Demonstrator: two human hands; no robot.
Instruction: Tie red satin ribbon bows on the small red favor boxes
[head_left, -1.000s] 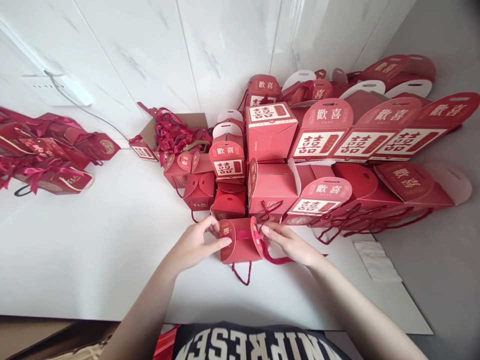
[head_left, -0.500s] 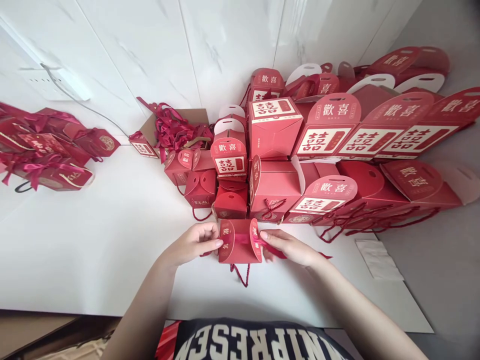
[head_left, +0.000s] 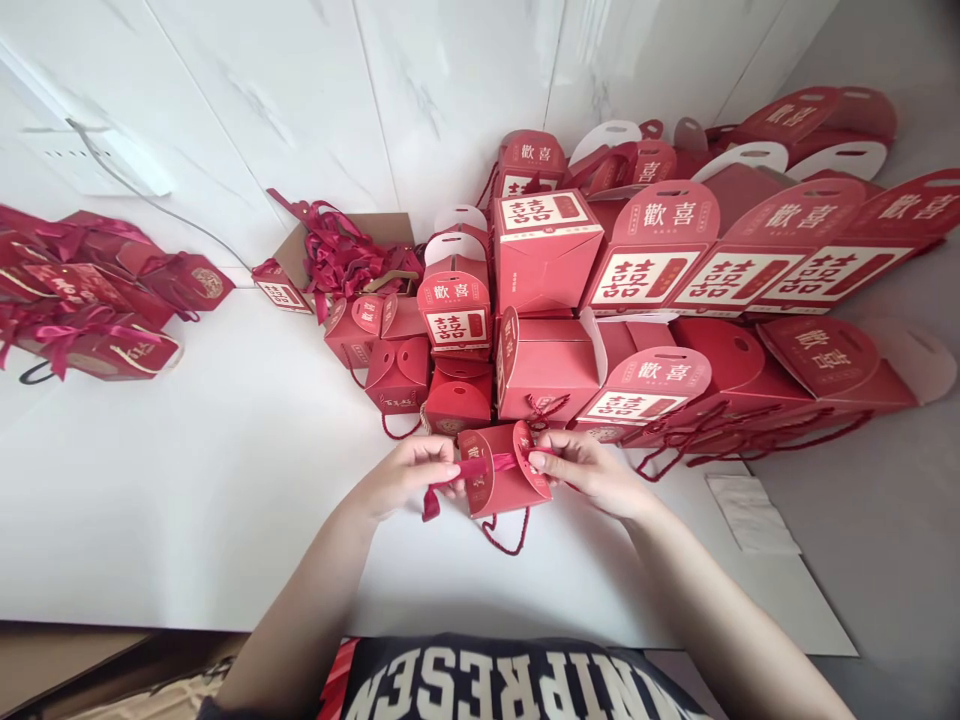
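Note:
A small red gift box [head_left: 508,492] with rounded flaps sits on the white table in front of me, turned slightly askew. A dark red ribbon [head_left: 474,467] runs across its top through the flaps. My left hand [head_left: 416,472] pinches the ribbon's left end, whose tail hangs below the fingers. On the other side, my right hand [head_left: 581,472] pinches the ribbon close to the right flap. The fingers under each hand are partly hidden. From the box's near side a red cord handle [head_left: 510,545] loops onto the table.
Stacked red boxes [head_left: 652,270] with white labels fill the back and right. An open carton [head_left: 390,230] of ribbons stands against the wall. Finished-looking boxes with bows [head_left: 97,300] lie far left. A white tissue pack [head_left: 752,512] rests at right on the white table [head_left: 187,480].
My left hand has moved from the box's left flap to the ribbon's left end, drawn out leftward. The box has shifted right and turned a little.

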